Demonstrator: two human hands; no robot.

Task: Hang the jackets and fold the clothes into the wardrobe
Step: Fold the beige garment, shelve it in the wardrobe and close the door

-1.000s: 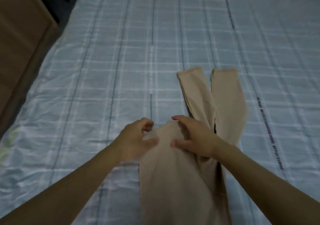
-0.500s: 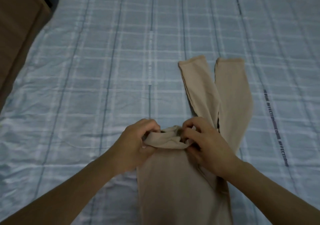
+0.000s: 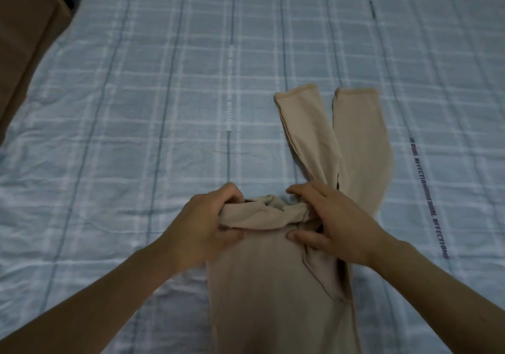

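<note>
A beige long-sleeved garment [image 3: 276, 293] lies lengthwise on the bed, its body toward me and its two sleeves [image 3: 352, 138] pointing away, side by side. The far end of the body is rolled back into a thick bunched fold [image 3: 265, 214]. My left hand [image 3: 202, 228] grips the left end of that fold, fingers curled over it. My right hand [image 3: 330, 222] holds the right end, thumb under and fingers on top. The garment's near end runs out of the bottom of the view.
The bed is covered by a light blue plaid sheet [image 3: 164, 108] with printed lettering at the right [image 3: 429, 198]. A brown wooden furniture panel [image 3: 24, 34] stands along the left edge of the bed.
Both hands went from resting flat on the garment's far end to gripping it and rolling it back toward me into a bunched fold. The sleeves have stayed in place.
</note>
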